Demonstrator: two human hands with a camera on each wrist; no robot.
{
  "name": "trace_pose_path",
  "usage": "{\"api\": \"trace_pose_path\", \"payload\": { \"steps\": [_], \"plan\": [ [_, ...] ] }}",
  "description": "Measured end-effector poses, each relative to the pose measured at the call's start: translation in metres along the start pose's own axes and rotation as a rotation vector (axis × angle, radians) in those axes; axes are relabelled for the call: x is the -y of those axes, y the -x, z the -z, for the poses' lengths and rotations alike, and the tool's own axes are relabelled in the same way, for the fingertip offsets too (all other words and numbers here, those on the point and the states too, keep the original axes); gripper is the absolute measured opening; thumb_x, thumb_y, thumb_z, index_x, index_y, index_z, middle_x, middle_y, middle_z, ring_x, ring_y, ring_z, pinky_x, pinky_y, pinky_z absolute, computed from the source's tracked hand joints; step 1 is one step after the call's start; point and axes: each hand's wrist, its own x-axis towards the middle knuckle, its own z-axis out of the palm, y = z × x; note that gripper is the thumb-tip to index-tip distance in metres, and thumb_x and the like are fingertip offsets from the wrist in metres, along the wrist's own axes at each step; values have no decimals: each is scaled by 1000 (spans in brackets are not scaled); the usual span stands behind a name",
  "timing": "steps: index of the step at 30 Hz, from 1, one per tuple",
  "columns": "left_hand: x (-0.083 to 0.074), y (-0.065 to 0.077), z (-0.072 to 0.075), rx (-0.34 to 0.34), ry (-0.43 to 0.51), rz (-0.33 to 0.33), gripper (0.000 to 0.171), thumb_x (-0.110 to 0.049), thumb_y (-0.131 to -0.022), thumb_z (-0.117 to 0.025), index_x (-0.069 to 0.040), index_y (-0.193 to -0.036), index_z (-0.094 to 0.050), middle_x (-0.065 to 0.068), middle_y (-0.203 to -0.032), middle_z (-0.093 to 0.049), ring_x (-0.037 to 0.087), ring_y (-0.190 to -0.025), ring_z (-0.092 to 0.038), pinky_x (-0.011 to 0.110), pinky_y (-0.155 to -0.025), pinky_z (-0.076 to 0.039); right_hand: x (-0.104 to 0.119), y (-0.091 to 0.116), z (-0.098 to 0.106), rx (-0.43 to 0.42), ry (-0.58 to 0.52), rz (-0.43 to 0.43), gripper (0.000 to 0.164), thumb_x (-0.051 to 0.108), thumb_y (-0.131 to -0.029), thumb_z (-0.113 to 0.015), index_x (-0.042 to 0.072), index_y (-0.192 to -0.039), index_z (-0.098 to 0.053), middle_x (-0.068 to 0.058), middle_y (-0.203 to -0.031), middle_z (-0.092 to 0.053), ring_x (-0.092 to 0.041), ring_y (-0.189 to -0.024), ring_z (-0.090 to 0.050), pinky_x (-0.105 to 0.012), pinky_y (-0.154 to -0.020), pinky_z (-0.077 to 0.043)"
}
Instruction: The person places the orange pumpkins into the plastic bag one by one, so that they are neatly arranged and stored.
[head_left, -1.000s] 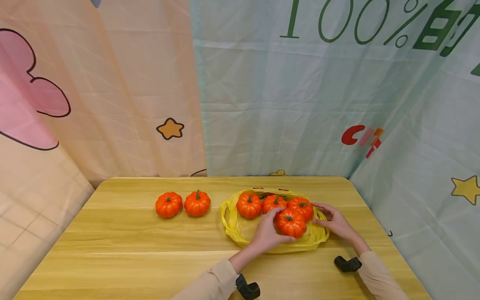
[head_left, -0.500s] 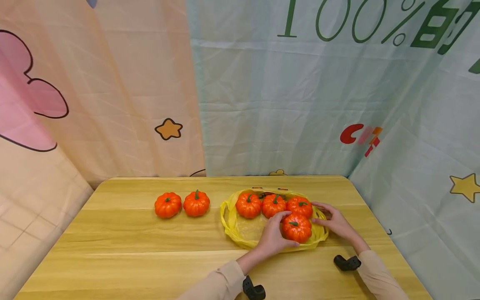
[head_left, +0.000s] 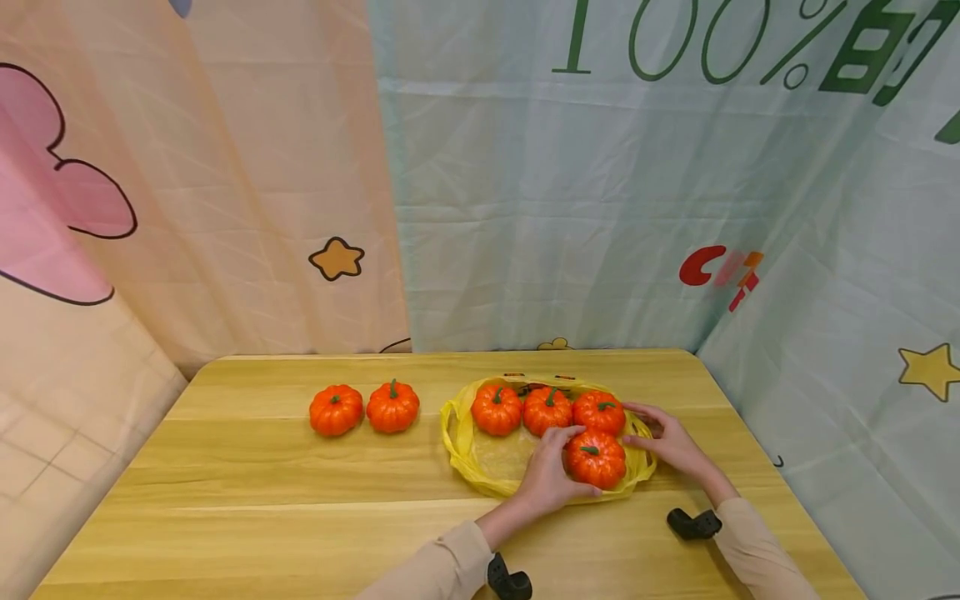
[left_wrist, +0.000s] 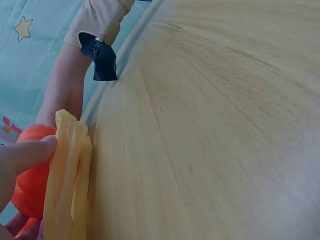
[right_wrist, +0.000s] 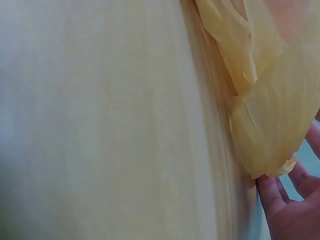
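A small orange pumpkin (head_left: 596, 459) sits at the front right inside a yellow plastic bag (head_left: 491, 454) with its mouth spread. My left hand (head_left: 546, 477) holds this pumpkin from its left side, fingers behind and thumb in front. In the left wrist view the thumb (left_wrist: 31, 155) lies across the pumpkin at the bag's edge. My right hand (head_left: 671, 444) holds the bag's right rim; in the right wrist view its fingers meet the gathered yellow plastic (right_wrist: 272, 135). Behind the held pumpkin, a row of pumpkins (head_left: 497, 409) stands along the bag's back.
Two more pumpkins, one at the far left (head_left: 336, 410) and one beside it (head_left: 393, 407), stand on the wooden table (head_left: 247, 500) left of the bag. A printed cloth backdrop (head_left: 525, 208) rises behind the table and along its sides.
The pumpkin in my left hand has moved right and slightly forward, down into the bag's front right. My right hand has stayed at the rim.
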Motion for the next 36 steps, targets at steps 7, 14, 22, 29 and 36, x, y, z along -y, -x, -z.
{"api": "trace_pose_path", "payload": {
  "steps": [7,14,22,29,36],
  "plan": [
    [2,1,0,23,-8,-27,80,-25,-62,-91,-14,-132,-56,3,-117,-54,17,-104,-54,27,-92,-47,-1,0,1,3,-10,-4,54,13,-89,-67,-5,-136,-48,-29,-138,-49,-49,-128,-43,-7,-90,-36],
    [4,2,-1,47,28,-51,74,-24,-63,-91,-11,-127,-56,3,-118,-59,11,-93,-52,16,-77,-43,0,2,0,-3,-22,30,51,12,-90,-66,-6,-135,-49,-29,-137,-49,-39,-127,-47,-4,-92,-33],
    [3,4,-2,62,28,-38,72,-23,-65,-89,-11,-129,-56,6,-120,-57,14,-98,-52,15,-77,-42,1,5,0,1,-29,6,52,11,-90,-66,-6,-135,-48,-30,-137,-49,-49,-128,-42,-6,-92,-35],
    [3,5,1,86,-25,-66,72,-27,-72,-84,-9,-135,-52,10,-129,-57,22,-114,-54,29,-94,-47,0,3,-1,-15,-21,18,51,13,-89,-67,-5,-134,-49,-28,-137,-50,-15,-124,-52,-5,-92,-34],
    [-2,7,6,91,-39,-70,70,-27,-75,-81,-8,-136,-51,12,-133,-56,28,-122,-52,38,-101,-45,-3,1,-2,-23,-50,47,52,11,-89,-68,-7,-134,-50,-31,-136,-49,18,-110,-44,-4,-91,-35]
  ]
}}
